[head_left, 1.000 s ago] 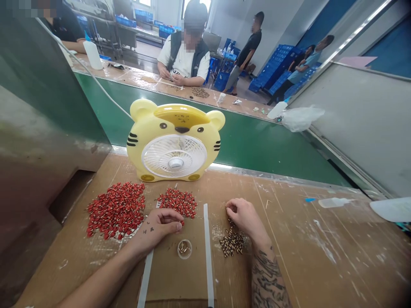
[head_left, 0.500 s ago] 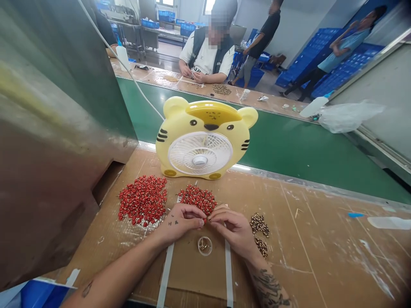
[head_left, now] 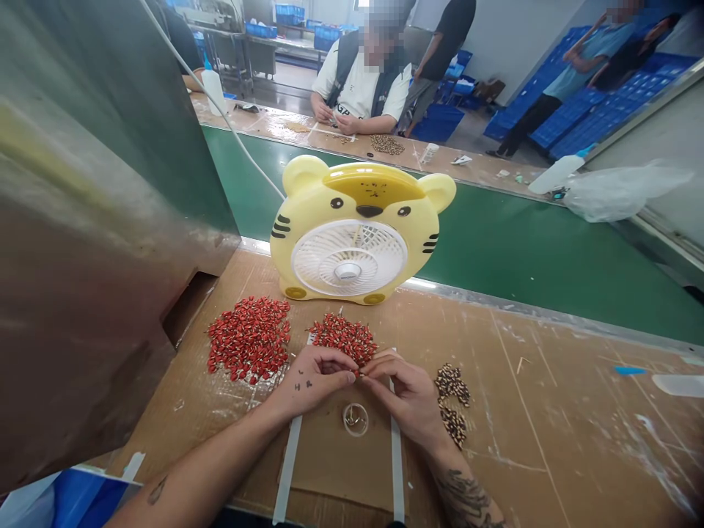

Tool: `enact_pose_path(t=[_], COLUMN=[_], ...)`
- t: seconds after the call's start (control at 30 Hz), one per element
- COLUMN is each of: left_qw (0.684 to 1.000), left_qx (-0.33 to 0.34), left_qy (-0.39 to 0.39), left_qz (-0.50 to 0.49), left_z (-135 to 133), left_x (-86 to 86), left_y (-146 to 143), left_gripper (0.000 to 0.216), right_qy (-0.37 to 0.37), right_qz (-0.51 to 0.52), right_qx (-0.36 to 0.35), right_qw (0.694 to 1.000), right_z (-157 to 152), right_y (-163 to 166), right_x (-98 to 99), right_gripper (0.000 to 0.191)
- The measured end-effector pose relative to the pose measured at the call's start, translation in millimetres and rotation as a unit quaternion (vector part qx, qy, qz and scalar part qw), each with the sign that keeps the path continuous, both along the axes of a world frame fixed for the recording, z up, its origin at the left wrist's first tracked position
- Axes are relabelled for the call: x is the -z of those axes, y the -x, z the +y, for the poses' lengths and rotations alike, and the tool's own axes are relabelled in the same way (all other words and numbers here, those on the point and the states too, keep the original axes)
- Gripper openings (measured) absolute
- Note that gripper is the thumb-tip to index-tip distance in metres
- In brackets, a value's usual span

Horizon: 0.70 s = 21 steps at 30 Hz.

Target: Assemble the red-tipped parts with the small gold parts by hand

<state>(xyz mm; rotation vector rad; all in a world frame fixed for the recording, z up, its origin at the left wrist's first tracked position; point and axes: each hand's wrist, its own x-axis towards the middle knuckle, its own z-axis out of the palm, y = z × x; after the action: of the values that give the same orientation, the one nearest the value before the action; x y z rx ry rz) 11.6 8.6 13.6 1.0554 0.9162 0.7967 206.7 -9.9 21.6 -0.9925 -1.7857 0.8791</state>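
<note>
My left hand (head_left: 316, 378) is closed in a pinch, thumb against fingers, on a small red piece (head_left: 357, 372). Facing it, fingertips almost touching, my right hand (head_left: 401, 389) pinches at the same spot; what lies between its fingers is too small to make out. Just beyond the hands is a heap of small red pieces with metal-coloured ends (head_left: 344, 336). Below them a clear round dish (head_left: 355, 420) holds a few thin brass-coloured bits. Small dark and brass-coloured parts (head_left: 452, 385) lie in two clusters right of my right hand.
A larger heap of red pieces (head_left: 248, 339) lies at left. A yellow animal-faced fan (head_left: 357, 180) stands behind the heaps. A metal cabinet (head_left: 110, 220) walls the left side. Across the green divider (head_left: 495, 257), a co-worker (head_left: 360, 88) handles small parts; other people stand farther back.
The view has shifted slightly, so most things sit a little to the right. Both hands keep their pinch at the same place, with only slight finger movement.
</note>
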Motion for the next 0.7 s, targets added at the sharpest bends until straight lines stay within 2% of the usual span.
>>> enact_pose_path(t=[0.2,0.33,0.5,0.7], left_qw=[0.995,0.989,0.987,0.980], left_qx=[-0.001,-0.001,-0.017,-0.025], left_qy=[-0.090,-0.121,-0.129,-0.164], left_qz=[0.050,0.083,0.092,0.109], left_z=[-2.2,-2.9,-5.5,-7.6], left_x=[0.3,-4.8,-7.9,-0.8], left_y=[1.6,3.5,3.6,5.1], left_gripper=[0.013,0.014,0.011,0.009], right_qy=[-0.053,-0.081,-0.058,-0.045], right_qz=[-0.056,-0.071,-0.073,-0.073], right_qx=[0.003,-0.002,0.009,0.018], right_qw=[0.997,0.994,0.996,0.996], right_z=[0.0,-0.5,-3.2,-2.8], right_y=[2.6,3.3,3.3,4.9], right_x=[-3.9,-5.9,-8.5,-7.8], right_gripper=[0.015,0.017,0.017,0.015])
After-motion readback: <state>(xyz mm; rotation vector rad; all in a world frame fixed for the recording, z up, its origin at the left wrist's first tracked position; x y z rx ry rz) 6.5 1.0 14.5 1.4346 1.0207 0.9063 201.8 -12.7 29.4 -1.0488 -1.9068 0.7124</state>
